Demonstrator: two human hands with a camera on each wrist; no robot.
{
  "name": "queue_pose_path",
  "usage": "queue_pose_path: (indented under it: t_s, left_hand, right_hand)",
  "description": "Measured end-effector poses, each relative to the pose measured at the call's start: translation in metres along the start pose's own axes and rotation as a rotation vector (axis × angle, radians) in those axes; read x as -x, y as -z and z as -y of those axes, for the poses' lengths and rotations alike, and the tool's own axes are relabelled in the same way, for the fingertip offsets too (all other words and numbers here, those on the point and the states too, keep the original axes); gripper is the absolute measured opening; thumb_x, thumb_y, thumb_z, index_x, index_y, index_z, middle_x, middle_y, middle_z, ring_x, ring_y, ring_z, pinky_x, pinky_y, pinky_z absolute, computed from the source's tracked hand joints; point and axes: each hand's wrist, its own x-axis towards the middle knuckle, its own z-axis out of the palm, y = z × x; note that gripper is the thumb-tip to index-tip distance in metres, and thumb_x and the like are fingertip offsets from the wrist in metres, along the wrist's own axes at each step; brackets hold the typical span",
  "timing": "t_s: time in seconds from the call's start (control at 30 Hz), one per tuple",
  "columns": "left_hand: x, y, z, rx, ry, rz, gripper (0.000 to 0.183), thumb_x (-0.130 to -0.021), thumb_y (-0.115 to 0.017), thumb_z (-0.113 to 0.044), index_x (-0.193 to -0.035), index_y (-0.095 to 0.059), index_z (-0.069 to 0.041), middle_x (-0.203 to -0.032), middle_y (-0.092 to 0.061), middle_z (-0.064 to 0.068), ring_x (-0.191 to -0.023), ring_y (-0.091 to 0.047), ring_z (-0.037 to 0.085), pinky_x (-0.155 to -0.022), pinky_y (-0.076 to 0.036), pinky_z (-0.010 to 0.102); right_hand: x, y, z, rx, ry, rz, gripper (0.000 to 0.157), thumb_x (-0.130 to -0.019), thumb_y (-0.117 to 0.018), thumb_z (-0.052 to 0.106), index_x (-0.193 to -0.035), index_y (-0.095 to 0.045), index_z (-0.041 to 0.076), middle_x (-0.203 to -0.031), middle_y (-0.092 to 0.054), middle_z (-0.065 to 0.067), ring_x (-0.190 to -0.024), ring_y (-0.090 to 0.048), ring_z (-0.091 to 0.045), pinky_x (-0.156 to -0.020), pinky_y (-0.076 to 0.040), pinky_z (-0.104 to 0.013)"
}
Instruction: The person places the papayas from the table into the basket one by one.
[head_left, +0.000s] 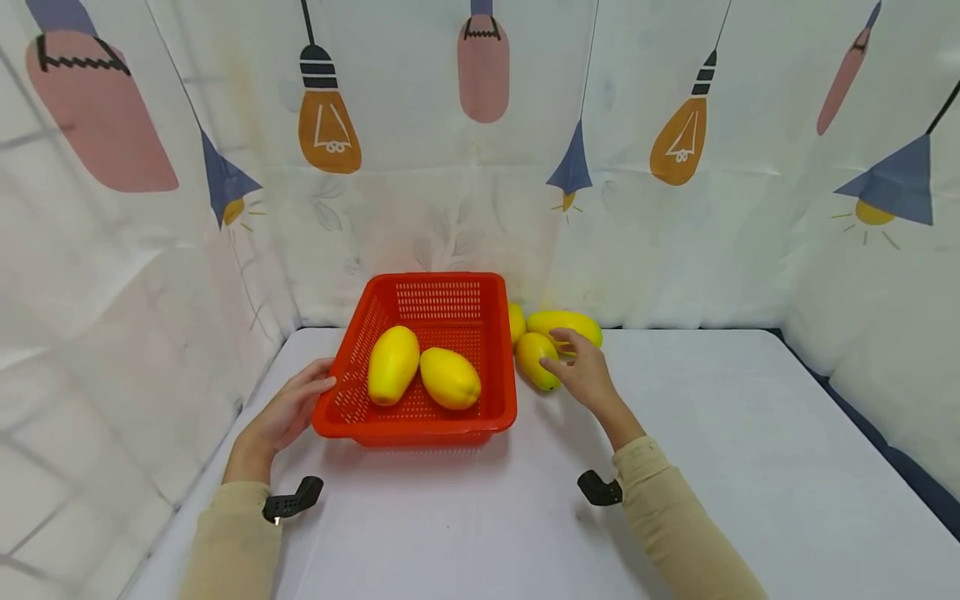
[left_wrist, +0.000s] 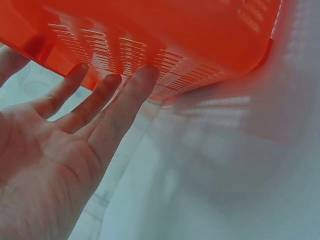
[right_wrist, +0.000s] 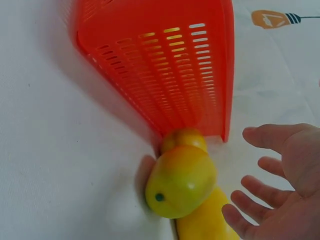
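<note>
My left hand (head_left: 288, 408) is at the left side of a red plastic basket (head_left: 423, 429). Its thumb meets the rim, and in the left wrist view its straight fingers (left_wrist: 135, 90) reach the slotted outer wall. Inside the basket lie two yellow mangoes, a long one (head_left: 393, 365) and a rounder one (head_left: 450, 379). My right hand (head_left: 588, 375) hovers by the fruit right of the basket, fingers spread and holding nothing. Nearest it is a yellow-green mango (right_wrist: 181, 181) with a dark stem spot. A long yellow mango (head_left: 566, 323) lies behind, and another (head_left: 516, 322) is partly hidden by the basket.
All of this stands on a white-covered table (head_left: 735, 450), toward its back edge. White patterned sheets (head_left: 420, 217) close off the back and both sides. Each wrist carries a black camera mount (head_left: 294, 498).
</note>
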Motion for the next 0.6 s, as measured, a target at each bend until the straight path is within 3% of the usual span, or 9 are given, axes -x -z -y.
queue_pose_path:
  t_s: [0.2, 0.6]
  left_hand:
    - [0.0012, 0.0015, -0.0004, 0.003, -0.042, 0.021, 0.040, -0.105, -0.036, -0.022, -0.142, -0.034, -0.011, -0.124, -0.054, -0.005, -0.106, -0.061, 0.008, -0.088, -0.054, 0.026]
    - [-0.0001, 0.0000, 0.0022, 0.034, -0.036, 0.028, 0.038, -0.105, -0.035, -0.020, -0.141, -0.035, -0.012, -0.124, -0.054, -0.005, -0.106, -0.061, 0.008, -0.088, -0.054, 0.026]
  right_hand:
    - [-0.0028, -0.0040, -0.0047, 0.006, 0.007, 0.003, 0.052, -0.088, -0.070, 0.016, -0.134, -0.051, 0.002, -0.136, -0.054, -0.019, -0.121, -0.055, -0.040, -0.098, -0.048, -0.053]
    - [-0.0053, -0.0090, -0.0105, 0.015, 0.003, 0.000, 0.052, -0.087, -0.071, 0.016, -0.133, -0.052, 0.001, -0.136, -0.055, -0.019, -0.121, -0.055, -0.038, -0.098, -0.048, -0.051]
